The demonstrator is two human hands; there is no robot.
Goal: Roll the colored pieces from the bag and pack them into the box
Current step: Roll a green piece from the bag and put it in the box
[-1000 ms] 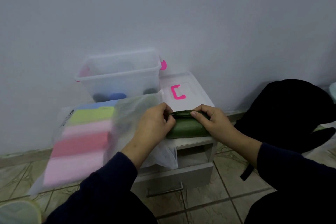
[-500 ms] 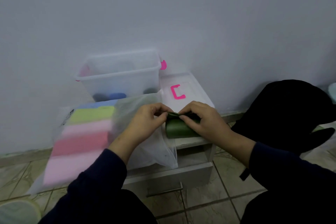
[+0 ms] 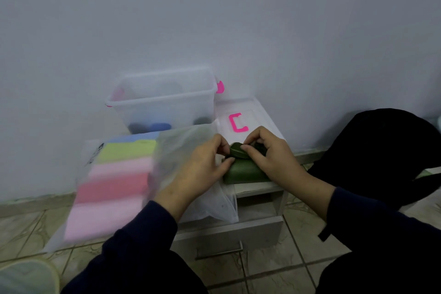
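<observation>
Green fabric, a dark green piece (image 3: 245,169) rolled into a short thick bundle, lies just right of the frame's centre on the front edge of a low white cabinet (image 3: 260,188). We see it caught between both hands. Our left hand (image 3: 202,167), centre of the frame, has its fingers curled against the roll's left end, the thumb and fingertips pinching the upper flap. Our right hand (image 3: 267,153), just to the right, curls over the top and pinches that same flap from the other side, its palm covering the roll's right end. Half a second ago the flap lay flatter and the roll looked rounder and taller; now the loose edge stands up as a leaf-shaped fold between the two thumbs, and the bundle beneath looks lower and wider. A second ago the roll was longer, stretched out between hands set further apart.

Under our left wrist lies the translucent bag (image 3: 133,174), spreading toward the lower left, with blue, lime, pink and red pieces (image 3: 112,186) stacked inside. Above it, against the wall, stands the clear box (image 3: 164,102) with pink latches; dark and blue rolled shapes show through its bottom. Its lid (image 3: 241,114), with a pink handle, lies flat on the cabinet to the box's right.
</observation>
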